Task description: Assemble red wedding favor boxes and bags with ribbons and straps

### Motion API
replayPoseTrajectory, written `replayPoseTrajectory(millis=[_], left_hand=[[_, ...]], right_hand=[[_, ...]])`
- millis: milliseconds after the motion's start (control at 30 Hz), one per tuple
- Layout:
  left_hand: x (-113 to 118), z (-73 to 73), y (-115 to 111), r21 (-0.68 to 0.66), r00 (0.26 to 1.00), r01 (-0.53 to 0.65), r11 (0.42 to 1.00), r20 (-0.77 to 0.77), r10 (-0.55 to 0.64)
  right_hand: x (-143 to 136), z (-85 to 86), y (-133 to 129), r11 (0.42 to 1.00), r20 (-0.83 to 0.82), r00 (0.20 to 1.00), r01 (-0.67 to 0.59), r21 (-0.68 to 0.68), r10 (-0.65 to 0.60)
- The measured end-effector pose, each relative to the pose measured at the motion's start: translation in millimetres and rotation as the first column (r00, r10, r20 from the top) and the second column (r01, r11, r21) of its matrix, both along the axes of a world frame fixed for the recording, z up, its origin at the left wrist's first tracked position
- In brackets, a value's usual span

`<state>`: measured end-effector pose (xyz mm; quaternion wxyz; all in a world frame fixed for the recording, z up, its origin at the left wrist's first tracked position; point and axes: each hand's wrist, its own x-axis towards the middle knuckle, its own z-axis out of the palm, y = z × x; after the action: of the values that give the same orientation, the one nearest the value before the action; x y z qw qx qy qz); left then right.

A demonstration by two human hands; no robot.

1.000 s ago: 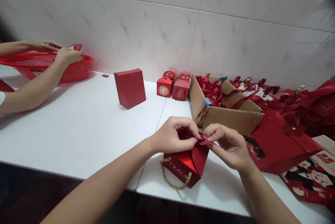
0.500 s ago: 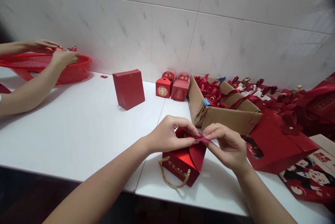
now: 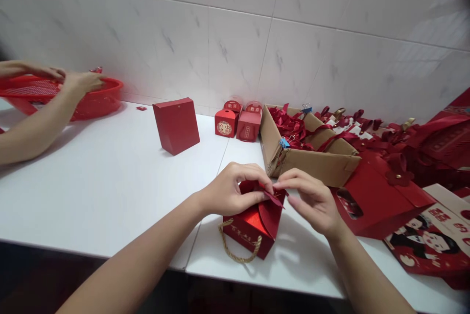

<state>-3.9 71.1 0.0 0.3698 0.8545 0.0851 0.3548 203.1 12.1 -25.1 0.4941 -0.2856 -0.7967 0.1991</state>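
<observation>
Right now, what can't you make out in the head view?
All in the head view:
- Inside of the rope-handled box: hidden by its folded flaps and the left hand.
- Far end of the red basket: cut off by the left edge.
- What the co-worker's hands handle: blurred, partly covered by fingers.
- Print on the small red piece: too small.

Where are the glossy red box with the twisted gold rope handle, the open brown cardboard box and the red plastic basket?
Glossy red box (image 3: 249, 219): head view, on its top face.
Brown cardboard box (image 3: 314, 165): head view, on its near wall.
Red plastic basket (image 3: 100, 103): head view, on its outer wall.
</observation>
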Motion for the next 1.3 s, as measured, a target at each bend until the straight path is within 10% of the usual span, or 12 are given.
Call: replayPoseTrajectory(millis=[1300], left_hand=[[0.6, -2.2, -0.4, 0.009, 0.998, -0.063, 0.998, 0.010, 0.063]], right_hand=[[-16.6, -2.6, -1.7, 0.856, -0.042, 0.974, 0.217, 0.468, -0.224]])
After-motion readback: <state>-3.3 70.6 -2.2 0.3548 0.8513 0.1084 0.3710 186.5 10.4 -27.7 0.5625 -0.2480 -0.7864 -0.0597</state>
